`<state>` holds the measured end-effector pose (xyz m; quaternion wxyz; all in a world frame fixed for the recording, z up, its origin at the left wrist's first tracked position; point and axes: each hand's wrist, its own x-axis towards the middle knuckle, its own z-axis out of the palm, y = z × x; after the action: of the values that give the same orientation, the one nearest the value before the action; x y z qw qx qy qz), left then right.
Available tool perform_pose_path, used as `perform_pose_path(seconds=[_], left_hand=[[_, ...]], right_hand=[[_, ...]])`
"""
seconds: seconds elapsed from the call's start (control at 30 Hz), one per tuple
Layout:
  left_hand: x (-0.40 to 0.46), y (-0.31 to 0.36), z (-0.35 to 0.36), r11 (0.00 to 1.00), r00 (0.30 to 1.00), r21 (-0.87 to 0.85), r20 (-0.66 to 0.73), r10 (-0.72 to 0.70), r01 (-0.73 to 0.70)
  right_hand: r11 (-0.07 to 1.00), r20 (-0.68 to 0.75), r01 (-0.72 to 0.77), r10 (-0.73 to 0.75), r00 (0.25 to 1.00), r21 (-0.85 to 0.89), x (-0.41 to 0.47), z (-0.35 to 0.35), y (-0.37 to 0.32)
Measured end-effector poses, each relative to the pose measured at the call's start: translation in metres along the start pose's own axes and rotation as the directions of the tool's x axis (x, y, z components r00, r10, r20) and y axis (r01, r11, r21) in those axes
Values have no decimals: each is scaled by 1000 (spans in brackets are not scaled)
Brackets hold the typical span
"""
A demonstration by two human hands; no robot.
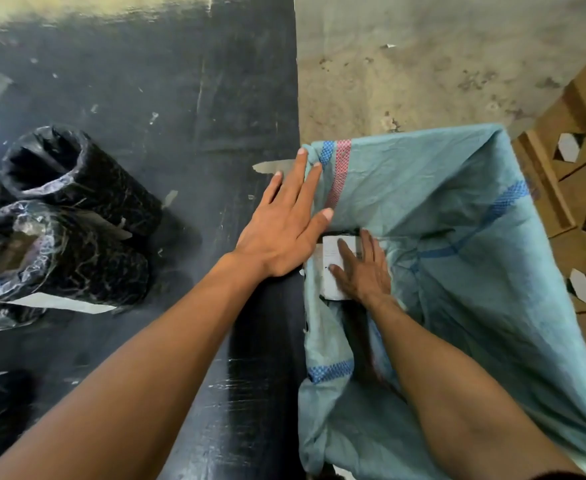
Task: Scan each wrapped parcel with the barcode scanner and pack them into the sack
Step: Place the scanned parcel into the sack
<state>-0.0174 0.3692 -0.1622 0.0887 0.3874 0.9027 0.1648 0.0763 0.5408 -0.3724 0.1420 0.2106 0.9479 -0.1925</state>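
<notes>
Left hand (281, 226) lies flat with its fingers straight and spread on the edge of the black table (187, 133), fingertips touching the rim of the blue sack (458, 209), likely to keep the mouth wide. At nine o'clock from that hand, two wrapped parcels (73, 216) stand side by side on the table, probably waiting for their turn. At four o'clock from it, the right hand (364, 271) is down inside the sack, fingers straight, pressing on a dark parcel with a white label (331, 251), I think to settle it low. No scanner is in sight.
</notes>
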Motion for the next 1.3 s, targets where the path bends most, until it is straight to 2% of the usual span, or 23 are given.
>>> perform_pose_path(seconds=[0.17,0.43,0.6,0.77,0.9,1.0,1.13,1.3], left_hand=[[0,-1,2,1000,1000,-11,-10,1,-2],[2,-2,4,1000,1000,25,-14,8,-8],[2,-2,4,999,1000,45,-15,11,-11],[1,-2,2,1000,1000,27,-16,10,-10],[1,-2,2,999,1000,32,-12,12,-12],[0,-1,0,999,1000,45,-7,7,-7],[-2,3,-2,999,1000,35,-3,-6,6],[-7,12,-13,999,999,-16,6,-49,50]], right_hand=[[997,26,43,-41,999,-62,3,24,-6],[991,-122,59,-74,990,-120,7,53,-1],[991,-62,39,-47,997,-131,5,46,-5],[988,112,45,-28,993,-148,1,21,-6],[987,158,49,-25,987,-153,-19,-15,-5],[992,131,34,-18,991,-121,-37,-52,-7],[999,67,37,-38,997,28,-66,-100,-8],[990,-63,32,-23,998,137,-108,-147,-27]])
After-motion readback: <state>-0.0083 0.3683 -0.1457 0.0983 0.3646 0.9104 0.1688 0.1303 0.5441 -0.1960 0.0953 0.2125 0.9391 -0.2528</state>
